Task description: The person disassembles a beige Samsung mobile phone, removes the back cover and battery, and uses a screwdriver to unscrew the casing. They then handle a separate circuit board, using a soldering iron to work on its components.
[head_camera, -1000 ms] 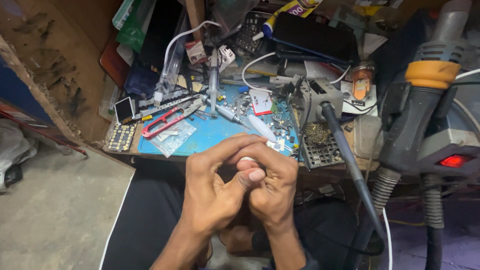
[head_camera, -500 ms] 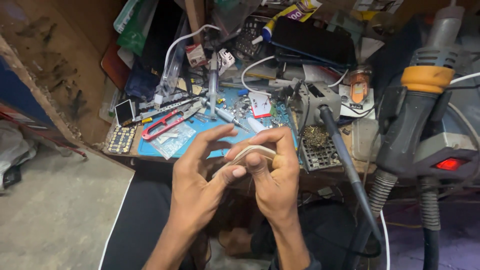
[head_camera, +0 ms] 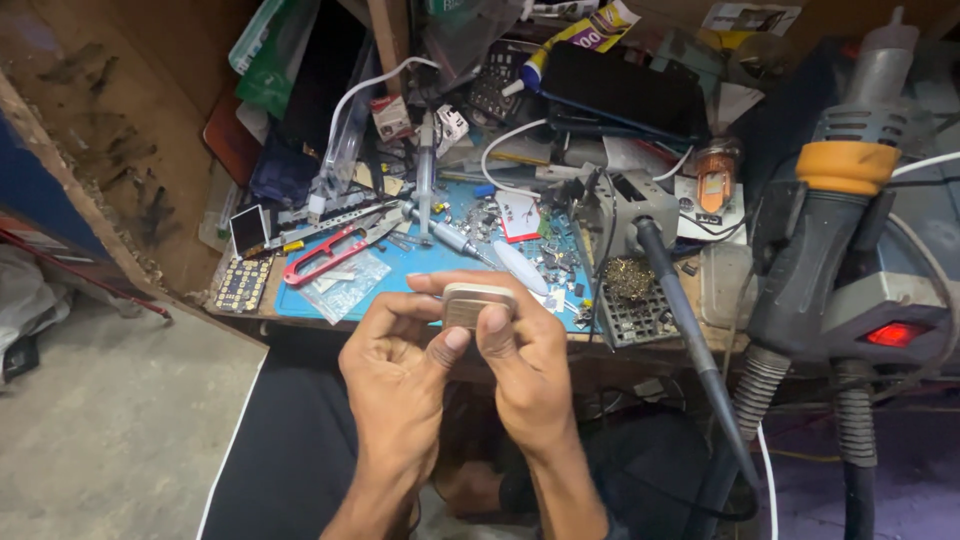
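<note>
Both hands gripping one small flat metal piece, near edge of the surface.

Left hand and right hand pinch the pale rounded metal piece between thumbs and fingertips, held just above the near edge of the blue mat; possibly a small casing, too small to tell. Red-handled cutters lie far left on the mat, brass wool cleaner right of the hands, hot-air handle far right.

Looking bright and sharp on the blue mat, getting darker and a bit bent near the edges.
</note>
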Demonstrator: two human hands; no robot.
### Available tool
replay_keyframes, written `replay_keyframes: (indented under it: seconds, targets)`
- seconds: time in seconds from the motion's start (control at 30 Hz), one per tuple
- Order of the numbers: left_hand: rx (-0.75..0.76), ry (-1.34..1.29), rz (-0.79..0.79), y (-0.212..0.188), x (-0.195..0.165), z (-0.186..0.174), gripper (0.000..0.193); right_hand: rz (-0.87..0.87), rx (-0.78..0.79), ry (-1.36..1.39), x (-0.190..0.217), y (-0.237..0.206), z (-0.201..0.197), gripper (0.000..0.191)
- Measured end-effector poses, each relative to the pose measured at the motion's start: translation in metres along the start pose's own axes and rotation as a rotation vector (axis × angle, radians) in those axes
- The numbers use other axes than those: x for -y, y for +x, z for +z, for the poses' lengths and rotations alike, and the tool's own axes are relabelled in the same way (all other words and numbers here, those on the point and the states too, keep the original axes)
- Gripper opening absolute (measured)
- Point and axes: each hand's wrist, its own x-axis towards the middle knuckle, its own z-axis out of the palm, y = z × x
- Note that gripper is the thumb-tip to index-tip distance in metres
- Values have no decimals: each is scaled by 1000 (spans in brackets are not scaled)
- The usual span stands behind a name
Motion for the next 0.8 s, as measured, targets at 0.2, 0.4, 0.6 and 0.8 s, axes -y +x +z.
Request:
replay_keyframes:
  seconds: [0.2,0.4,0.6,0.8]
  targets:
    - [51,206,193,5,-11,-1,48,-58,1,-69,4,-3,0,62]
    - [355,215,192,23,-43,-11,81,52,-19,-132,4,-5,0,55]
    - [504,243,-126,26,-51,-2,60,17,-87,-360,-2,-8,-1,31]
    - [399,320,-19,19,-47,7,47,-20,-169,-422,-6,-11,3,28]
